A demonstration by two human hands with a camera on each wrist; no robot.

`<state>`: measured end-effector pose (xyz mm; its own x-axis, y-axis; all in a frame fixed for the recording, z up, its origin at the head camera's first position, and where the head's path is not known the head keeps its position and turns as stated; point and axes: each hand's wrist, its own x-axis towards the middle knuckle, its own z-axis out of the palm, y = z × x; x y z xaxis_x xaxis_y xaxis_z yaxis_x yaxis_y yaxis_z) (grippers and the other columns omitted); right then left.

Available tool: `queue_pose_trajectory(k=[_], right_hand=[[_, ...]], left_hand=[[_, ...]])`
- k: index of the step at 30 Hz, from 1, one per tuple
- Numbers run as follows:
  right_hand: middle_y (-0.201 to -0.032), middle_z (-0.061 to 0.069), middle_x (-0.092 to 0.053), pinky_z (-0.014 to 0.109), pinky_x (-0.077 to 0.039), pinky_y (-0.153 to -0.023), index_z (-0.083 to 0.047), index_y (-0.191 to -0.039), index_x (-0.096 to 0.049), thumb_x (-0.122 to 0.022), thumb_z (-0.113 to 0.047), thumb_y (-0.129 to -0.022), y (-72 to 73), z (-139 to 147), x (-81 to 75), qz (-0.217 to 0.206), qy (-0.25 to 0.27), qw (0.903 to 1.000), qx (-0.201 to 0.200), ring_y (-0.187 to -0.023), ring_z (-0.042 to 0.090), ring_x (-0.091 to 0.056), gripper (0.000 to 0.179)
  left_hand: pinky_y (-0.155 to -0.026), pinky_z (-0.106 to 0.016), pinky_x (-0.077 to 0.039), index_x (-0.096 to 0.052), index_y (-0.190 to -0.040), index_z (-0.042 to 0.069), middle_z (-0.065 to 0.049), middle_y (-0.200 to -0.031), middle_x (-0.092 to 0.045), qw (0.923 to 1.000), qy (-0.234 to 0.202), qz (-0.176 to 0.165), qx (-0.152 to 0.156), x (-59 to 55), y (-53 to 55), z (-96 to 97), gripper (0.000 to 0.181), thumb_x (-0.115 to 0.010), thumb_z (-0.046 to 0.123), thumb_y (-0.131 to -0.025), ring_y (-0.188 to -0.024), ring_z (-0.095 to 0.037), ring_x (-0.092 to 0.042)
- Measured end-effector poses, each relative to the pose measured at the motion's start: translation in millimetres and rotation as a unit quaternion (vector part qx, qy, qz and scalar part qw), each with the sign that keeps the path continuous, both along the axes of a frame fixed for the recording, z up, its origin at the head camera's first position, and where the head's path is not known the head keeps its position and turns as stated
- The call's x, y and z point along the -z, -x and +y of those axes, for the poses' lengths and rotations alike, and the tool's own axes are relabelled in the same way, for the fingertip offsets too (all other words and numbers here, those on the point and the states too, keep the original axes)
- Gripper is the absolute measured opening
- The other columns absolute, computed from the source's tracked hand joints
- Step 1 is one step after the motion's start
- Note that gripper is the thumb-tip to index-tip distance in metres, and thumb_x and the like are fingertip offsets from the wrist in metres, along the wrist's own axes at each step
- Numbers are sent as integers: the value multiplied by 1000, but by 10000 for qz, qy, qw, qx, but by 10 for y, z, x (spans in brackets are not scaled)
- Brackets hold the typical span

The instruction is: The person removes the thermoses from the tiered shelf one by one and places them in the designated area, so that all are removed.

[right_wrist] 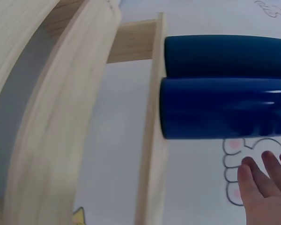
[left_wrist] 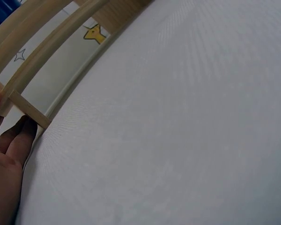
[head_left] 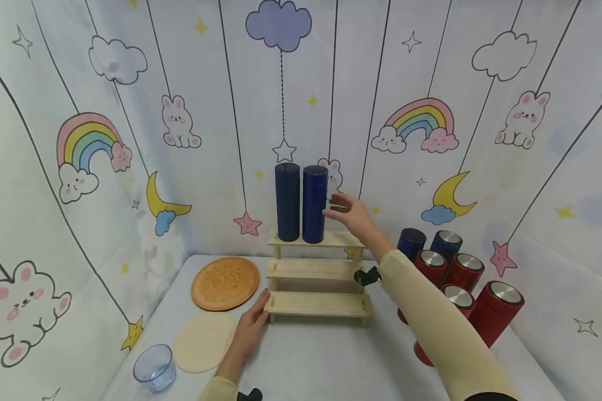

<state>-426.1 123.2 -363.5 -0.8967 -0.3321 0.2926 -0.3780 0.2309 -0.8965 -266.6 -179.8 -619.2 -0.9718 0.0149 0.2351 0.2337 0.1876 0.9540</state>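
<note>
A three-tier wooden display rack [head_left: 321, 304] stands on the table. On its top tier two thermos bottles stand upright side by side: a dark teal-blue bottle [head_left: 287, 203] on the left and a glossy deep-blue bottle [head_left: 315, 205] on the right. My right hand [head_left: 350, 213] is just right of the glossy bottle, fingers spread and apart from it in the right wrist view. My left hand [head_left: 253, 323] holds the left end of the lowest tier; in the left wrist view its fingers [left_wrist: 19, 143] lie by the rack's leg.
At the right stand several red thermos bottles [head_left: 496, 312] and two blue ones [head_left: 446, 245], partly behind my right forearm. To the left lie a brown round board [head_left: 224, 283] and a pale round mat [head_left: 203, 342], with a glass bowl [head_left: 154, 368] near the front.
</note>
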Motion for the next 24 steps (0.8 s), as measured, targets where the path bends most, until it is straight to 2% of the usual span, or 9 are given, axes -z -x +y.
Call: queue_pose_trajectory(k=[11,24], right_hand=[[-156,18,-56,55,-45,-118,-7,-160,-50,-87,-34,-95,97,-333,253,0,9,9993,378,-143,39,-56,79],[-149,12,-63,55,-48,-116,-12,-154,-58,-91,-35,-91,163,-374,337,-35,173,9971,738,-136,35,-62,75]], left_hand=[[-116,-10,-25,-46,-164,4,-8,-176,-31,9999,-129,3,68,13,3,0,51,-53,3,-113,-163,-25,-23],[-116,-10,-25,-46,-163,3,-12,-175,-31,9999,-100,8,68,-40,-24,10,51,-52,2,-113,-163,-29,-23]])
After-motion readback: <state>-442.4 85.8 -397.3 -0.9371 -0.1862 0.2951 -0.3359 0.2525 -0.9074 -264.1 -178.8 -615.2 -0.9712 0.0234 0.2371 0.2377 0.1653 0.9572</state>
